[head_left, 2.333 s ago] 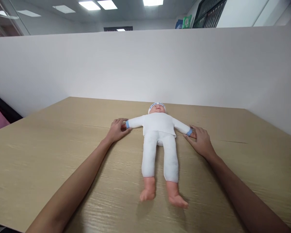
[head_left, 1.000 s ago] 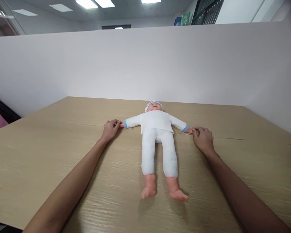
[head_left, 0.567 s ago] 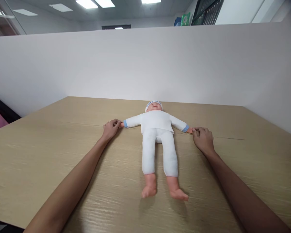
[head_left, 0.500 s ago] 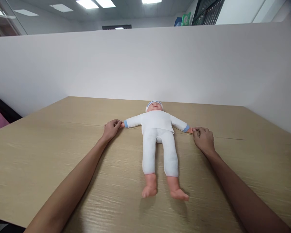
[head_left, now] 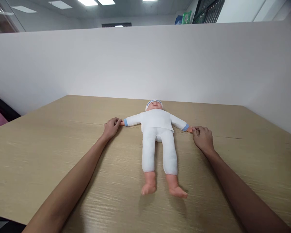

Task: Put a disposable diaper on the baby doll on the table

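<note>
A baby doll lies on its back on the wooden table, head toward the far edge and bare feet toward me. It wears a white top with blue cuffs, white trousers and a white headband with dark lettering. Its arms are stretched out to both sides. My left hand pinches the doll's hand on the left, just past the blue cuff. On the other side, my right hand has its fingers closed on the doll's other hand. Both doll hands are partly covered by my fingers.
A white partition rises behind the table's far edge and runs along the right. Something pink and black stands beyond the left edge. Thin seams cross the tabletop. A green packet shows above the partition.
The view has tilted very slightly, so everything sits a little higher in the picture. Both hands keep their hold on the doll, whose pose looks the same.
</note>
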A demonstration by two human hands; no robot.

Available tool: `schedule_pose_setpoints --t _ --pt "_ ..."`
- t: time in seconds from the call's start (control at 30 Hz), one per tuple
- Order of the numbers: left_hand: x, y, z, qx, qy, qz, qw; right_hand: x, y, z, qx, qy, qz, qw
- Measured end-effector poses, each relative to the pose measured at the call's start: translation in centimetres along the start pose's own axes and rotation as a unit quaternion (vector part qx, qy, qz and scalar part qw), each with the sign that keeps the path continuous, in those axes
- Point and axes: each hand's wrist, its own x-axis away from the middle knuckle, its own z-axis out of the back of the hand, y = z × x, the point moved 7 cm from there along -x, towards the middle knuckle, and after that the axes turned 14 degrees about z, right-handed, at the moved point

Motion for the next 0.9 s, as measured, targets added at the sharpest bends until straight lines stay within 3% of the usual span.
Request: schedule_pose_setpoints --t 0.3,0.4,0.5,0.6,0.67,0.73,0.8,0.83,0.9 --pt "0.9 0.1 0.7 0.045 0.003 0.013 0.999 0.5 -1.9 1.3 -0.007 0.003 -0.01 1.0" --pt "2.7 0.8 1.7 0.086 0.039 0.036 0.995 1.4 -3.6 3.0 -0.009 0.024 -0.02 0.999" --pt "6.3 3.1 3.0 0.132 0.089 0.068 0.985 2.3 -6.4 5.3 -0.021 0.054 -0.024 0.998" --pt "13.5 7.5 4.6 0.174 0.101 0.061 0.978 4.2 -11.1 8.9 -0.046 0.075 -0.011 0.996" --pt "21.0 10.3 6.2 0.237 0.096 0.006 0.967 7.5 -15.1 12.3 -0.08 0.078 0.016 0.994" --pt "29.7 11.7 6.9 0.284 0.04 -0.059 0.956 13.1 -19.0 16.0 -0.171 0.078 0.043 0.981" --pt "38.7 12.2 6.0 0.269 -0.085 -0.154 0.947 20.6 -22.6 19.8 -0.198 0.083 0.102 0.971" --pt "42.6 11.4 5.6 0.261 -0.11 -0.163 0.945 24.5 -23.9 21.4 -0.206 0.087 0.125 0.967" --pt "48.5 9.2 4.1 0.248 -0.141 -0.16 0.945 31.6 -24.2 23.2 -0.224 0.097 0.058 0.968"
